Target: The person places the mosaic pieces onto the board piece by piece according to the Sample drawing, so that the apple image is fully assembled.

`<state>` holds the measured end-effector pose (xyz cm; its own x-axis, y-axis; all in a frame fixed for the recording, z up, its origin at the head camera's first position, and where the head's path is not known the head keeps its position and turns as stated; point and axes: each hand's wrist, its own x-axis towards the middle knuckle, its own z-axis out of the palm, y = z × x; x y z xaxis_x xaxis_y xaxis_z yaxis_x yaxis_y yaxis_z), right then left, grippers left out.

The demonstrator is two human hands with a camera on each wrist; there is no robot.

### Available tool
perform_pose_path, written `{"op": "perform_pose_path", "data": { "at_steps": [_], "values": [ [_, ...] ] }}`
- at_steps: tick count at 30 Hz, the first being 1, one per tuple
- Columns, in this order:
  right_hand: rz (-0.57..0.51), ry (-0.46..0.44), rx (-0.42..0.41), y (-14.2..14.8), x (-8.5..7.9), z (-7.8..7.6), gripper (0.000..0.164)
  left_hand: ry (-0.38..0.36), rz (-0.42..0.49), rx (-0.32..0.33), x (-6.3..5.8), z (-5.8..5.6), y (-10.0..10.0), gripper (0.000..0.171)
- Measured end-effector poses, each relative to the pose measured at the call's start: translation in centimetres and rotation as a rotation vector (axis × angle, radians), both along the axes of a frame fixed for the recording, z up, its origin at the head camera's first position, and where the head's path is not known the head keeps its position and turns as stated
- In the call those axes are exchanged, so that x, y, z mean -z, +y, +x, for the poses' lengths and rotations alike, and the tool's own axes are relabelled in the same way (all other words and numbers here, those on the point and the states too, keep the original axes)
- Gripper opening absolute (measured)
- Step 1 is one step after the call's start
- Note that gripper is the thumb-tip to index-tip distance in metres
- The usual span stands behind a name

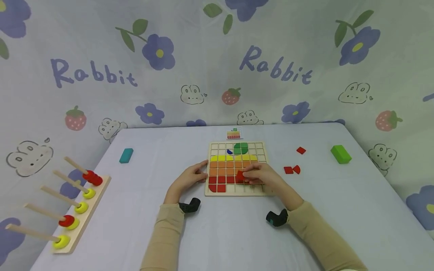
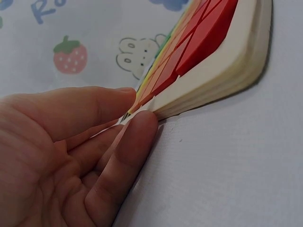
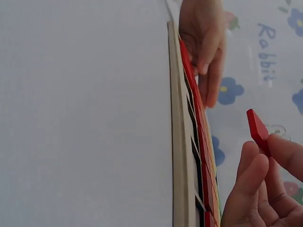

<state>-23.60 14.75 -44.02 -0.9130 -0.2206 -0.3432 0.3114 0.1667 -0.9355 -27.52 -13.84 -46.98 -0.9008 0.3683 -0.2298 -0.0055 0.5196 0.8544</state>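
A wooden grid board [image 1: 237, 195] holds red, orange, yellow, green and blue tiles. At its left edge my left hand [image 1: 190, 177] touches the rim with thumb and fingertips; the left wrist view shows the hand [image 2: 71, 146] by the board's pale side [image 2: 213, 87]. My right hand [image 1: 266, 176] pinches a red square tile [image 1: 240, 175] above the lower red rows. In the right wrist view this tile [image 3: 258, 128] stands tilted between thumb and fingers, apart from the board. Part of the board's right side is hidden under the right hand.
Loose red pieces lie right of the board: a square [image 1: 301, 150], another square [image 1: 288, 170] and a fan-shaped piece [image 1: 296, 169]. A pattern card [image 1: 234, 133] is behind the board. Farther out are a green block [image 1: 341, 154], a teal block [image 1: 126, 155] and a peg stand [image 1: 81, 226] with rings.
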Motion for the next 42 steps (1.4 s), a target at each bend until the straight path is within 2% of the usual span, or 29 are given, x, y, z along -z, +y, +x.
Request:
{"op": "perform_pose_path", "data": {
  "at_steps": [8,13,16,22,25,30,37,42],
  "values": [
    [0.265,0.135,-0.123,-2.9,0.9,0.6,0.008,-0.005,0.006,-0.002,0.0,0.0,0.1,0.060],
    [0.431,0.299,-0.172,-3.8,1.2,0.9,0.005,-0.009,-0.017,-0.007,0.0,-0.1,0.1,0.060],
    [0.500,0.360,-0.177,-4.1,1.2,1.0,0.009,-0.004,-0.023,-0.005,-0.2,-0.1,0.2,0.059],
    [0.536,0.395,-0.180,-4.4,1.2,1.2,0.011,0.003,-0.015,0.001,-0.4,-0.1,0.1,0.060],
    [0.511,0.365,-0.179,-4.2,1.1,1.2,0.010,-0.004,-0.014,-0.002,-0.3,-0.1,0.1,0.060],
    [0.509,0.300,-0.106,-1.7,0.6,0.3,0.009,-0.015,-0.009,-0.005,0.1,-0.2,0.1,0.060],
    [0.530,0.265,0.041,5.7,-0.5,-0.9,0.022,-0.018,-0.011,-0.010,0.0,0.0,0.1,0.060],
    [0.555,0.186,0.105,10.3,-0.1,-0.9,0.032,-0.016,-0.014,-0.011,-0.2,0.0,0.1,0.060]
  ]
}}
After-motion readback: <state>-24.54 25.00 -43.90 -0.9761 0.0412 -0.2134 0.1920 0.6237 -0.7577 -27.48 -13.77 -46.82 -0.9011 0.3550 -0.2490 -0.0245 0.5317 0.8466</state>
